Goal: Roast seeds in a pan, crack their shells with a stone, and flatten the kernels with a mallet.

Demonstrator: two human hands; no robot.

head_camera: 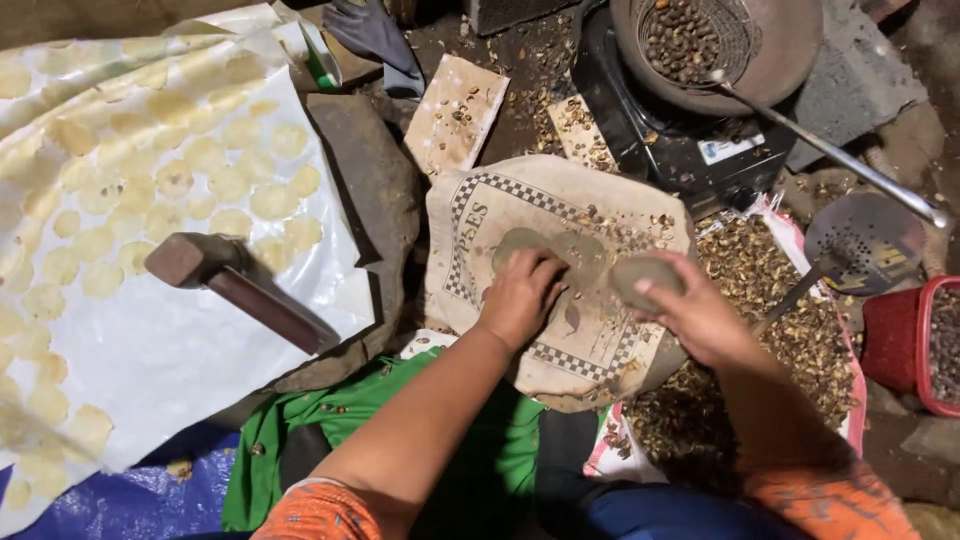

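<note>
My left hand (520,297) presses down on a cloth-covered stone block (470,240), fingers curled on a flattened greenish patch (520,243) at its middle. My right hand (695,315) grips a smooth grey stone (643,275) just above the cloth's right side. Bits of shell lie scattered on the cloth.
A white plastic sheet (200,340) at left carries several flat pale discs, and a wooden mallet (235,280) lies on it. A wok with a wire skimmer of brown nuts (690,40) sits on a stove at top. Shell heap (780,330), perforated ladle (865,245) and red basket (925,345) at right.
</note>
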